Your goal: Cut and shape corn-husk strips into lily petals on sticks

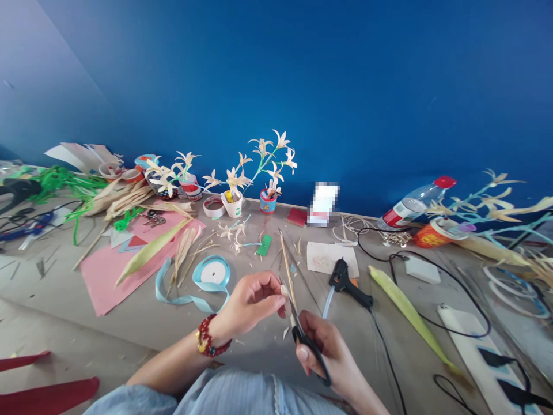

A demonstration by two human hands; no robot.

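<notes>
My left hand (253,300), with a red bead bracelet at the wrist, pinches the lower end of a thin pale straw strip (286,262) that points up and away over the table. My right hand (330,349) grips black-handled scissors (309,346), whose blades reach the strip right beside my left fingertips. Small pale clippings lie on the table under both hands.
A black glue gun (348,282) with its cable lies right of my hands. A light blue ribbon roll (212,272), pink paper (116,265), green corn husks (406,308), cups with straw flowers (235,184) and a plastic bottle (415,204) crowd the table along the blue wall.
</notes>
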